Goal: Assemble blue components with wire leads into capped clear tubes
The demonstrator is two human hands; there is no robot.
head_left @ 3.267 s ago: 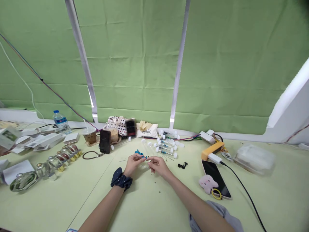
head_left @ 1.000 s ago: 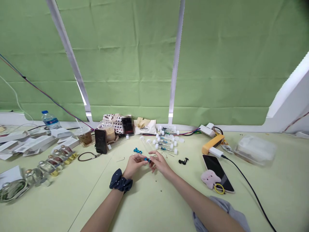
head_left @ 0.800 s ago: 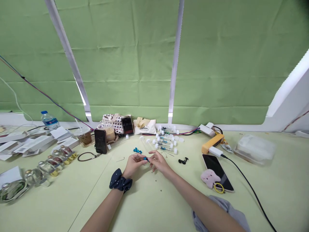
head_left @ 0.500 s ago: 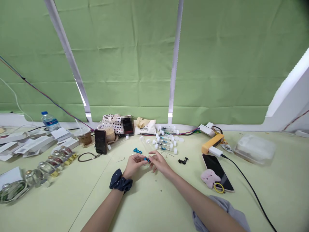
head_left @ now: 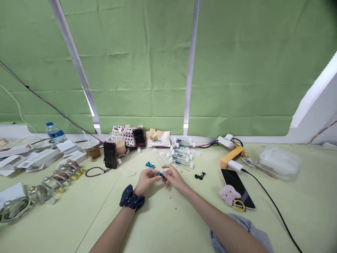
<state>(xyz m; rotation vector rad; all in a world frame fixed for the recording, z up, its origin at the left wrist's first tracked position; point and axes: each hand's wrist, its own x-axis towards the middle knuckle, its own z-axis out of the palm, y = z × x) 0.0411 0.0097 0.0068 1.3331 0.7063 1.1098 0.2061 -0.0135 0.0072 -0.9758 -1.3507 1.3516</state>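
A small shiny blue metallic piece (head_left: 160, 174) is pinched between my two hands above the table; its exact kind is too small to tell. My left hand (head_left: 146, 180), with a dark dotted scrunchie (head_left: 131, 197) on its wrist, is closed on it from the left. From the other side, the fingers of my right hand (head_left: 174, 177) press against the same piece. More blue pieces (head_left: 150, 164) lie in a little heap just beyond my left hand. Clear tubes with white caps (head_left: 181, 162) rest behind my right hand, some with blue parts inside.
Black knob-like parts (head_left: 200, 175) lie right of my hands. Further right are a tablet (head_left: 238, 186), a pink plush (head_left: 229, 195), a yellow device (head_left: 231, 156) and a plastic container (head_left: 279, 162). Left stand a phone (head_left: 110, 155), drink cups (head_left: 92, 149), glass bottles (head_left: 59, 178) and white boxes (head_left: 39, 158).
Both hands stay in nearly the same place around the blue piece. Only slight finger movement of my right hand shows; the objects on the table have not moved.
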